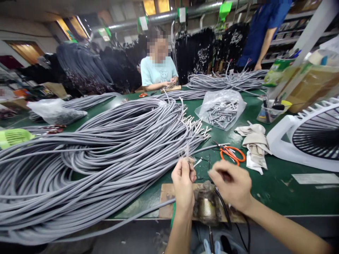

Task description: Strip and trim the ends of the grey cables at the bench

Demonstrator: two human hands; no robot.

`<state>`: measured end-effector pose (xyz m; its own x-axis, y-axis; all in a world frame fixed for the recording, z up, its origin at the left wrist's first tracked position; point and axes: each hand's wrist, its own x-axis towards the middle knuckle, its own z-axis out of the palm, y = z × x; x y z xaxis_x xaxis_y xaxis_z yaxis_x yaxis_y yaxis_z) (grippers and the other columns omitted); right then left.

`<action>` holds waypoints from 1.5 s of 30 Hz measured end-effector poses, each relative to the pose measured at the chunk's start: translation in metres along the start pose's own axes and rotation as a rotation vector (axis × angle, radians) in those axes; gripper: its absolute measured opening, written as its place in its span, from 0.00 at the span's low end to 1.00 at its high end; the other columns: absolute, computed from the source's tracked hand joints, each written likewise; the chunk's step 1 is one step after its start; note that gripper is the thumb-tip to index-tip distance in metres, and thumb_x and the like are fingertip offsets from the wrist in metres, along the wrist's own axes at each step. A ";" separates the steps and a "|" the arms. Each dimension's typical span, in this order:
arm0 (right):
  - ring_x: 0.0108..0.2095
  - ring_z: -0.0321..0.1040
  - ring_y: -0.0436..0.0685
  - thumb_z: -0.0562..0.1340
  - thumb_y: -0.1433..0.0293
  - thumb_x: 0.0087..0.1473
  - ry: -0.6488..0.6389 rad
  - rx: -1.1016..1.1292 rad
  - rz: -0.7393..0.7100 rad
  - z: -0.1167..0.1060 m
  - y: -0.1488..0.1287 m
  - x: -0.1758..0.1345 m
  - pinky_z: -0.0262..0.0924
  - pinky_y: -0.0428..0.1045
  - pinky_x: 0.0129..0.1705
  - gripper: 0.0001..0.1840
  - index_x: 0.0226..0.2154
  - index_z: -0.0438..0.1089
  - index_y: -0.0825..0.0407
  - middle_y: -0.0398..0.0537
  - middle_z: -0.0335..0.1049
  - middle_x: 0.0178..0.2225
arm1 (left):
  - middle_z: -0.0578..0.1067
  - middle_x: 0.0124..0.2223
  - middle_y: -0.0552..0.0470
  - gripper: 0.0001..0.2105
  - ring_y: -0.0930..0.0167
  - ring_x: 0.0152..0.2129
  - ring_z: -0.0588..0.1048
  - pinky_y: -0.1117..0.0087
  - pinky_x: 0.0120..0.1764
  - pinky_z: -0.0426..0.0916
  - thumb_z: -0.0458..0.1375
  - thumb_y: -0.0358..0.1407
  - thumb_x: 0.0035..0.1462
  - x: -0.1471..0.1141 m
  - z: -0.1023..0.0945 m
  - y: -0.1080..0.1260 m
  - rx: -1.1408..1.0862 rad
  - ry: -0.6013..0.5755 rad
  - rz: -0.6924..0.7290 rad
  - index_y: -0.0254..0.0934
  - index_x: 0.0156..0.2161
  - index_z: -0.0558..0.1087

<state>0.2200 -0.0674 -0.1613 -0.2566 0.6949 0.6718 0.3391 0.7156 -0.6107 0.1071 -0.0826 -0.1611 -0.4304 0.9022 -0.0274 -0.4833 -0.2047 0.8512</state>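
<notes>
My left hand (184,176) pinches the end of a grey cable, and frayed pale strands (186,151) stick up above the fingertips. A length of grey cable (161,204) runs in from the left, under my left wrist. To the right, my right hand (231,185) is closed, its fingers curled and slightly blurred; whether a small thing is in them is hidden. Below and between both hands sits a small motor-like metal device (208,206) on a brown board (166,192). Left of my hands lies a large coil of grey cables (119,151) with pale stripped ends.
Orange-handled scissors (233,155) lie beyond my right hand, near a crumpled cloth (255,143). A white fan (312,134) stands at the right. Behind are a plastic bag of short grey pieces (222,109) and a seated co-worker (159,70) across the green table (272,192).
</notes>
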 end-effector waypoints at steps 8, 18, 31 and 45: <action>0.24 0.66 0.49 0.60 0.69 0.51 -0.070 0.194 0.251 0.008 0.006 0.018 0.61 0.42 0.26 0.05 0.28 0.69 0.54 0.45 0.70 0.25 | 0.72 0.30 0.51 0.11 0.76 0.23 0.67 0.78 0.28 0.63 0.55 0.37 0.54 -0.013 -0.014 -0.009 0.297 -0.085 0.119 0.32 0.40 0.71; 0.19 0.64 0.46 0.61 0.72 0.50 -0.185 0.385 -0.260 -0.008 -0.018 0.017 0.58 0.42 0.23 0.02 0.27 0.70 0.52 0.42 0.69 0.19 | 0.62 0.21 0.57 0.14 0.79 0.16 0.59 0.79 0.19 0.55 0.54 0.43 0.54 -0.011 -0.020 -0.007 0.431 0.021 0.083 0.32 0.29 0.70; 0.26 0.62 0.51 0.59 0.73 0.52 0.011 -0.202 -0.145 -0.005 0.010 0.017 0.56 0.49 0.32 0.04 0.30 0.70 0.54 0.45 0.69 0.24 | 0.53 0.20 0.60 0.15 0.82 0.15 0.48 0.82 0.16 0.45 0.54 0.43 0.55 -0.011 -0.019 -0.002 0.277 -0.167 -0.011 0.32 0.25 0.65; 0.24 0.64 0.48 0.59 0.75 0.52 -0.027 -0.014 -0.053 -0.002 0.003 0.020 0.59 0.43 0.27 0.04 0.29 0.69 0.55 0.45 0.67 0.24 | 0.73 0.33 0.49 0.06 0.72 0.29 0.72 0.74 0.33 0.66 0.56 0.33 0.53 -0.021 -0.022 -0.014 0.788 -0.052 0.485 0.36 0.37 0.73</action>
<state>0.2177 -0.0519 -0.1486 -0.2987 0.6580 0.6912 0.3370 0.7503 -0.5687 0.1065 -0.1063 -0.1841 -0.4065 0.8047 0.4326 0.4067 -0.2646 0.8744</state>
